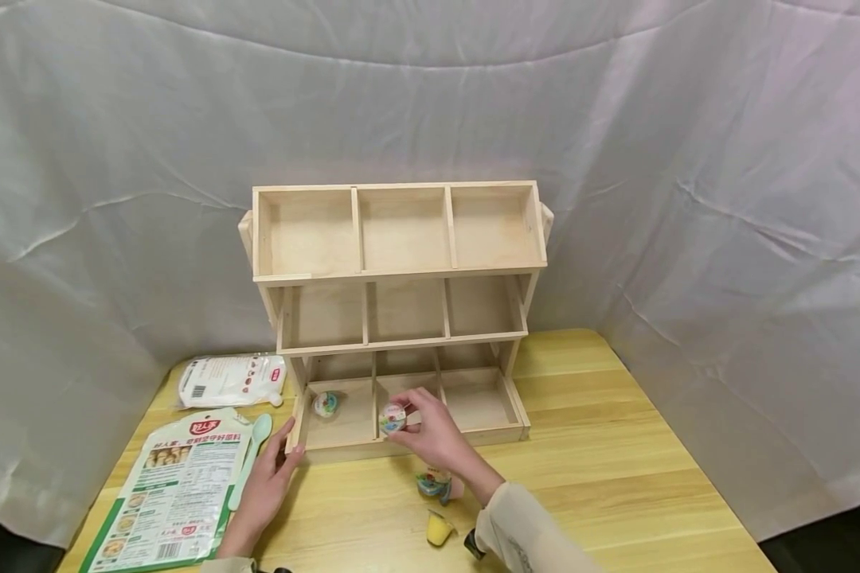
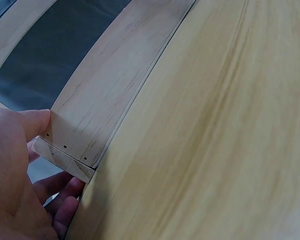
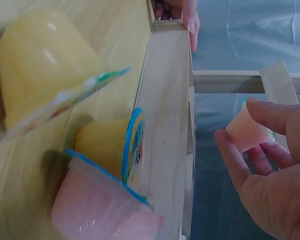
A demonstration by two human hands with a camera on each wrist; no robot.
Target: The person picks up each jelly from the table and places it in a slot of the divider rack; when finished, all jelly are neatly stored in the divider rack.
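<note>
My right hand (image 1: pixel 433 434) pinches a small pink jelly cup (image 3: pixel 247 130) between thumb and fingers, over the middle compartment of the lowest tray of a wooden three-tier rack (image 1: pixel 401 277). Its printed lid faces up in the head view. Another jelly cup (image 1: pixel 326 404) lies in that tray's left compartment. At the tray's front left corner, my left hand (image 1: pixel 261 485) grips the wood, the thumb on the front board (image 2: pixel 105 75) and the other fingers around the end. Below my right wrist, two yellow jelly cups (image 3: pixel 45 55) and a pink jelly cup (image 3: pixel 100 205) lie on the table.
Left of the rack lie a white pouch (image 1: pixel 232 380), a green-and-white printed food bag (image 1: pixel 179 485) and a pale green spoon (image 1: pixel 251 458). The wooden table (image 1: pixel 616 446) extends to the right. Grey cloth (image 1: pixel 401 103) hangs behind and at both sides.
</note>
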